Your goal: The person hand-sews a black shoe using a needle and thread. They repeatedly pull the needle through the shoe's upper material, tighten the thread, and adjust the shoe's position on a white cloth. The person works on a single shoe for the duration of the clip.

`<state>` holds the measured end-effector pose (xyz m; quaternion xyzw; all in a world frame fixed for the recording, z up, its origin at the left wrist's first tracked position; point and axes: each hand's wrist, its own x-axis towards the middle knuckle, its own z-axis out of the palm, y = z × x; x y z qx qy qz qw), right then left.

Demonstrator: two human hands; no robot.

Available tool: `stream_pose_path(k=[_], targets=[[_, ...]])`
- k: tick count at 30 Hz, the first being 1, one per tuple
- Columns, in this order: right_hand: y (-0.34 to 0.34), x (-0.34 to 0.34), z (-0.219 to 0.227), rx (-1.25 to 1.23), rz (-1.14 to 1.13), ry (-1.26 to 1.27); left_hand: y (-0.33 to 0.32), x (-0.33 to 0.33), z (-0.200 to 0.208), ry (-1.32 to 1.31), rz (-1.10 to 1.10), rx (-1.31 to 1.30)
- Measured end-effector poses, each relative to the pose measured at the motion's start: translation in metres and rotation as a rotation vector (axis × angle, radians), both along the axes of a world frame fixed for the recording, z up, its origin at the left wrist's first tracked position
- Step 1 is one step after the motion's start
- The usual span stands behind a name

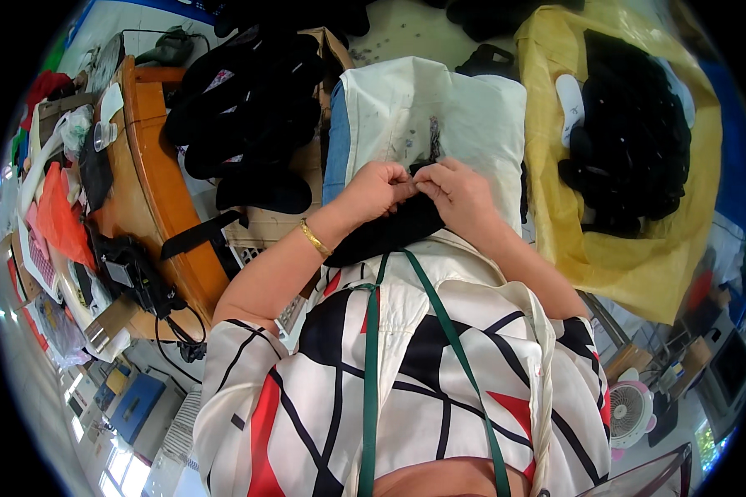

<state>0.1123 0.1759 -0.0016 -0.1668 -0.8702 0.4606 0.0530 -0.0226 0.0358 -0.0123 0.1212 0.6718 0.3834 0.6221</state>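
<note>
My left hand (379,190) and my right hand (458,195) meet fingertip to fingertip above my lap, both closed in a pinch. Whatever lies between the fingertips is too small or too hidden to name. Under the hands rests a black, soft-looking piece (389,234), partly covered by them; its kind is unclear. A white cloth (481,108) is spread just beyond, and a narrow dark patch (433,137), perhaps scraps, shows on it in front of my fingers. A gold-coloured bracelet (315,238) circles my left wrist.
Black sole-shaped pieces (257,108) are heaped on cardboard at left, beside an orange-brown wooden table (162,157). A black device with a cable (133,273) is on that table. At right, a yellow liner (638,273) holds more black pieces (630,141). A small fan (630,410) stands lower right.
</note>
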Motion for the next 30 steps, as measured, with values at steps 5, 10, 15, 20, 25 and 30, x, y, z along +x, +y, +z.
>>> stream_pose_path(k=[5,10,15,20,25,30], targets=[[0.021,0.014,0.001,-0.780,-0.333,0.096,-0.010,-0.005,-0.003,-0.117,0.069,0.024],[0.101,0.074,-0.013,-1.458,-0.829,0.318,-0.021,-0.008,-0.009,-0.328,0.186,0.115],[0.154,0.140,-0.056,-1.574,-1.020,0.488,-0.020,-0.011,-0.014,-0.372,0.193,0.142],[0.146,0.138,-0.056,-1.491,-1.115,0.485,-0.015,-0.009,-0.015,0.021,0.103,0.153],[0.141,0.123,-0.027,-1.430,-1.119,0.493,0.007,0.006,0.003,0.485,-0.072,0.230],[0.135,0.107,0.025,-1.222,-0.976,0.531,0.015,0.007,-0.007,0.646,-0.143,0.199]])
